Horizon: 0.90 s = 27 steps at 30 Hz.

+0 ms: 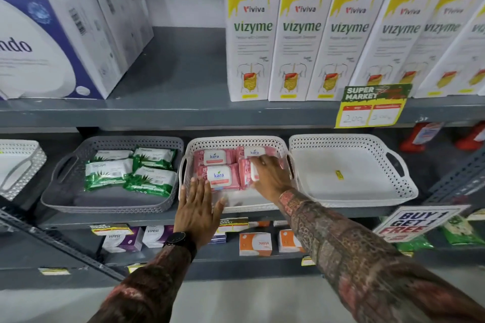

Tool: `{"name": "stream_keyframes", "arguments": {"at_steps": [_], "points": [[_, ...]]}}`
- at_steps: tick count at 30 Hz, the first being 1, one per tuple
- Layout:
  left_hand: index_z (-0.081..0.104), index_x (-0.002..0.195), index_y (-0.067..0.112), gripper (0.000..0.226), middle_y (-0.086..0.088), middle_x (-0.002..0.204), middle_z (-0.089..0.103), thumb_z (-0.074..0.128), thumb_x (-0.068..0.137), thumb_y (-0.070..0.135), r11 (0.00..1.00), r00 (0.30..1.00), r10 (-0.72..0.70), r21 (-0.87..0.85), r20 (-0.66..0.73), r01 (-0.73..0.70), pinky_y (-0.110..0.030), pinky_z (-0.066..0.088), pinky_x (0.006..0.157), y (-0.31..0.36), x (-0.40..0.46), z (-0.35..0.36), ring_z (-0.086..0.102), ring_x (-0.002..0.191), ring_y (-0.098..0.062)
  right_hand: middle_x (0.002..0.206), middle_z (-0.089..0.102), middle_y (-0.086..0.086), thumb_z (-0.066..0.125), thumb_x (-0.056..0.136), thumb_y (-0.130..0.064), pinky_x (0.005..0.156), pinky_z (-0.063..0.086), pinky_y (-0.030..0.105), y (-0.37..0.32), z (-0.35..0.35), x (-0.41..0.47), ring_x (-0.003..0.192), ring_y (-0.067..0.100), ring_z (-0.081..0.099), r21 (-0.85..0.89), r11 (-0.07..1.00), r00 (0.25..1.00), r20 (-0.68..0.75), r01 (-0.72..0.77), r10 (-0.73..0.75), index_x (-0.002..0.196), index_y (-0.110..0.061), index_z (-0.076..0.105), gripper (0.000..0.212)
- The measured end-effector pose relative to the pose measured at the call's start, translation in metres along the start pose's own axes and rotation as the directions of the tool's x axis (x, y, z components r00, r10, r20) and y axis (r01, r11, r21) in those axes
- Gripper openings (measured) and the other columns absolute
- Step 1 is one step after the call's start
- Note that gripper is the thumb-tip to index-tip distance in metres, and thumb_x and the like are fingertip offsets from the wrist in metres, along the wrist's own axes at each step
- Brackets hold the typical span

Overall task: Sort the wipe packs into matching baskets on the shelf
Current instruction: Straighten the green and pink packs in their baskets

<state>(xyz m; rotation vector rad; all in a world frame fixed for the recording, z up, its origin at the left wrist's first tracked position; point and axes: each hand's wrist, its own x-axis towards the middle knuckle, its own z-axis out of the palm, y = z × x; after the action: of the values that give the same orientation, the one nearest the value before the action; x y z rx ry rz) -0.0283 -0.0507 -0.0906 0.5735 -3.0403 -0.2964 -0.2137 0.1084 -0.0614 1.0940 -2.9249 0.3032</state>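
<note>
A white basket (236, 141) in the middle of the shelf holds several pink wipe packs (219, 174). My right hand (267, 174) lies on the front right pink pack, fingers curled over it. My left hand (198, 204) rests flat and open against the basket's front left rim, fingertips touching a pink pack. To the left, a grey basket (65, 191) holds several green wipe packs (109, 173). A second white basket (351, 178) on the right is empty.
Tall yellow-and-white boxes (299, 34) and blue-white cartons (60, 42) stand on the shelf above. Price tags (372, 107) and a sale sign (417, 220) hang from shelf edges. Small boxes (254, 244) sit on the shelf below. Another white basket (18, 165) shows at far left.
</note>
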Motion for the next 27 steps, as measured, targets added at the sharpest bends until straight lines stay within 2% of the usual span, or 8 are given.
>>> {"name": "stream_keyframes", "arguments": {"at_steps": [5, 8, 10, 13, 18, 21, 23, 27], "points": [[-0.010, 0.160, 0.013, 0.082, -0.009, 0.169, -0.015, -0.002, 0.099, 0.067, 1.000, 1.000, -0.012, -0.006, -0.007, 0.012, -0.043, -0.019, 0.125, -0.001, 0.001, 0.000, -0.021, 0.156, -0.023, 0.151, 0.042, 0.006, 0.087, 0.079, -0.033, 0.095, 0.058, 0.054, -0.003, 0.014, 0.006, 0.142, 0.032, 0.039, 0.007, 1.000, 0.993, 0.118, -0.006, 0.005, 0.155, -0.026, 0.036, 0.092], [-0.010, 0.160, 0.015, 0.080, -0.008, 0.169, -0.014, 0.002, 0.100, 0.067, 0.998, 1.000, -0.008, -0.063, -0.022, 0.006, -0.042, -0.018, 0.126, -0.001, 0.000, -0.002, -0.020, 0.157, -0.022, 0.164, 0.026, 0.008, 0.083, 0.080, -0.030, 0.117, 0.036, 0.063, -0.008, 0.001, 0.011, 0.154, 0.037, 0.020, 0.028, 0.999, 0.980, 0.199, -0.029, 0.023, 0.161, -0.029, 0.022, 0.101], [-0.006, 0.161, 0.017, 0.079, -0.004, 0.169, -0.010, 0.011, 0.102, 0.066, 0.985, 0.998, 0.026, -0.167, -0.049, -0.034, -0.041, -0.013, 0.127, -0.005, 0.000, -0.008, -0.016, 0.158, -0.021, 0.165, 0.027, 0.008, 0.077, 0.083, -0.025, 0.118, 0.032, 0.066, -0.024, -0.009, 0.014, 0.154, 0.036, 0.021, 0.093, 0.996, 0.987, 0.163, -0.020, 0.004, 0.161, -0.028, 0.020, 0.097], [0.019, 0.163, 0.022, 0.069, 0.000, 0.169, 0.009, 0.026, 0.105, 0.060, 0.944, 0.983, 0.069, -0.308, -0.171, -0.120, -0.042, 0.006, 0.130, -0.028, -0.003, -0.028, 0.004, 0.159, -0.017, 0.153, 0.044, 0.009, 0.069, 0.085, -0.018, 0.111, 0.044, 0.057, -0.061, -0.021, 0.022, 0.141, 0.032, 0.039, 0.155, 0.982, 0.994, 0.019, 0.104, -0.109, 0.157, -0.021, 0.031, 0.081], [0.052, 0.148, 0.021, 0.052, -0.007, 0.156, 0.050, 0.041, 0.106, 0.049, 0.951, 0.977, -0.060, -0.310, -0.206, -0.007, -0.046, 0.045, 0.115, -0.120, -0.010, -0.073, 0.046, 0.145, -0.026, 0.152, 0.050, 0.005, 0.064, 0.087, -0.005, 0.116, 0.041, 0.044, -0.155, -0.020, 0.034, 0.138, 0.026, 0.046, 0.230, 0.946, 0.973, -0.073, 0.230, -0.219, 0.153, -0.017, 0.046, 0.069], [0.067, 0.134, 0.018, 0.036, -0.014, 0.131, 0.071, 0.061, 0.100, 0.030, 0.951, 0.959, -0.176, -0.291, -0.223, 0.106, -0.045, 0.059, 0.088, -0.177, -0.009, -0.102, 0.072, 0.109, -0.036, 0.140, 0.057, 0.008, 0.068, 0.085, -0.003, 0.107, 0.049, 0.042, -0.209, -0.007, 0.046, 0.125, 0.029, 0.058, 0.245, 0.918, 0.950, -0.066, 0.311, -0.304, 0.144, -0.014, 0.055, 0.062], [0.070, 0.128, 0.014, 0.034, -0.021, 0.115, 0.076, 0.066, 0.096, 0.023, 0.946, 0.954, -0.246, -0.257, -0.174, 0.197, -0.045, 0.058, 0.081, -0.213, -0.001, -0.114, 0.074, 0.098, -0.041, 0.138, 0.057, 0.007, 0.069, 0.086, -0.005, 0.101, 0.054, 0.039, -0.237, 0.001, 0.056, 0.120, 0.027, 0.062, 0.209, 0.923, 0.942, 0.021, 0.322, -0.334, 0.141, -0.013, 0.058, 0.056], [0.049, 0.152, 0.019, 0.060, -0.015, 0.150, 0.057, 0.066, 0.095, 0.024, 0.984, 0.988, -0.148, -0.110, -0.033, 0.144, -0.042, 0.044, 0.113, -0.268, 0.023, -0.122, 0.054, 0.136, -0.033, 0.135, 0.057, 0.009, 0.072, 0.083, -0.001, 0.075, 0.059, 0.029, -0.268, 0.016, 0.072, 0.103, 0.025, 0.067, 0.138, 0.958, 0.935, 0.224, 0.250, -0.276, 0.139, -0.011, 0.056, 0.059]]}}
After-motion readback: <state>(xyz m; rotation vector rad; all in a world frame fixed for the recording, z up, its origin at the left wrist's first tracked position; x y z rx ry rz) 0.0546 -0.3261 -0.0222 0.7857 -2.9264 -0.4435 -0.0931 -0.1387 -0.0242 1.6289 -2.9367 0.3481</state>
